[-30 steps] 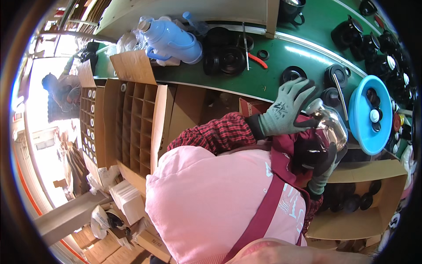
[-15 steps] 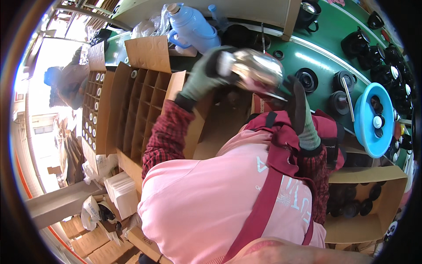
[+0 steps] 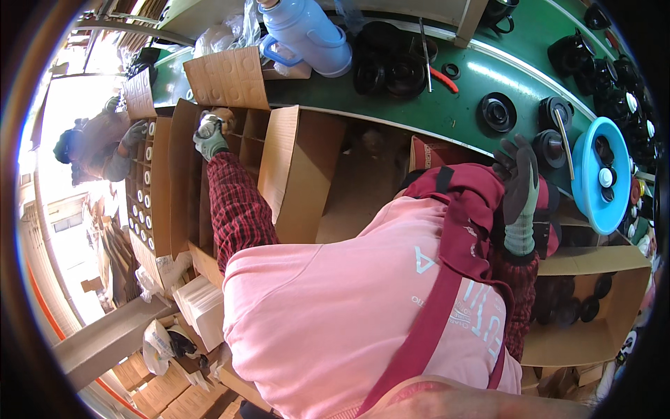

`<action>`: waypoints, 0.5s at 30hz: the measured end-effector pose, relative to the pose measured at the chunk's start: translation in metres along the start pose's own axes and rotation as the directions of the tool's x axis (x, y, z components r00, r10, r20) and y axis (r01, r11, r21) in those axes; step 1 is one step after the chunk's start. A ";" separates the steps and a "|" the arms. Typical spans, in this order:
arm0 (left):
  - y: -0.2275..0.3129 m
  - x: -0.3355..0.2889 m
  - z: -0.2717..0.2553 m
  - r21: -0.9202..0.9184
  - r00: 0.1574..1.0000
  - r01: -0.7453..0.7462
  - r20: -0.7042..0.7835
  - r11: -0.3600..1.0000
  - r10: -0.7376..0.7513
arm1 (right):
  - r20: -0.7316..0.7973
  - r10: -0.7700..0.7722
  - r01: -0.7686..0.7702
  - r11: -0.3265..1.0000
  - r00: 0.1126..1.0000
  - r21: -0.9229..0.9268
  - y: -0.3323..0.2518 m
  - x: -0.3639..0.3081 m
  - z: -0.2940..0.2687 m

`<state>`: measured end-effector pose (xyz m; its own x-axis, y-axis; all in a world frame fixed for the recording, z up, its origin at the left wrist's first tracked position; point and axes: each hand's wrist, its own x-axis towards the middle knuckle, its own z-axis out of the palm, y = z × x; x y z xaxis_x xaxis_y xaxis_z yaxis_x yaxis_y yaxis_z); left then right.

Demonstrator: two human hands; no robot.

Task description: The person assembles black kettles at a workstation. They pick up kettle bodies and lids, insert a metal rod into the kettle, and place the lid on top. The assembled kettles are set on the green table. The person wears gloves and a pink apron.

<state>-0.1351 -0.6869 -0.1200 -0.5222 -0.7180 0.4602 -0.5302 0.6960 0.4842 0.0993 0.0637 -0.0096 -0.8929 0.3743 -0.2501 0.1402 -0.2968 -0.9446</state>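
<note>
My left hand [image 3: 211,142], in a grey-green work glove with dark fingers, reaches over the far end of a divided carton [image 3: 230,145]. Its fingers are closed round a shiny silver vessel [image 3: 209,124], rounded like a flask, which sits at the opening of a compartment. The hand and carton hide part of the vessel. At my right side, just short of the bench, my gloved right hand [image 3: 520,183] is open, fingers spread and holding nothing. Closest to it are black round lids [image 3: 551,148] on the green bench.
On the green bench [image 3: 433,112] stand a light-blue jug [image 3: 307,38], black parts [image 3: 391,73], red-handled pliers [image 3: 444,80] and a blue basin [image 3: 601,174]. A second bottle-filled carton [image 3: 143,185] and another person [image 3: 105,143] are at left. An open box of black lids [image 3: 572,307] lies lower right.
My left hand has carried the shiny vessel from in front of the bench leftward to the divided carton. My right hand has come away from the vessel, shifted right and spread its fingers.
</note>
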 end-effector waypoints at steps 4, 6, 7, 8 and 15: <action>0.026 0.008 0.050 0.151 0.945 -0.099 0.325 0.983 0.045 | -0.058 -0.025 0.021 0.997 0.998 -0.069 -0.005 -0.003 0.003; 0.028 0.031 0.064 0.259 0.867 -0.244 0.490 0.934 0.091 | -0.031 -0.046 0.045 0.998 0.998 -0.035 0.001 -0.008 -0.011; 0.030 0.036 0.074 0.293 0.827 -0.333 0.547 0.896 0.129 | -0.009 -0.066 0.066 0.998 0.998 0.002 0.007 -0.005 -0.026; 0.018 0.048 0.066 0.334 0.814 -0.393 0.560 0.857 0.155 | -0.055 -0.085 0.085 0.996 0.995 0.001 -0.001 -0.003 -0.024; 0.155 -0.042 0.068 -0.317 0.828 -0.560 -0.197 0.765 0.525 | -0.252 -0.686 0.147 0.467 0.683 -0.872 -0.048 -0.072 -0.163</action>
<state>-0.2413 -0.5483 -0.1146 -0.5788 -0.2312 0.7820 0.0988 0.9320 0.3486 0.2264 0.1945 0.0192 -0.5983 0.6804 0.4232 0.3070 0.6826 -0.6632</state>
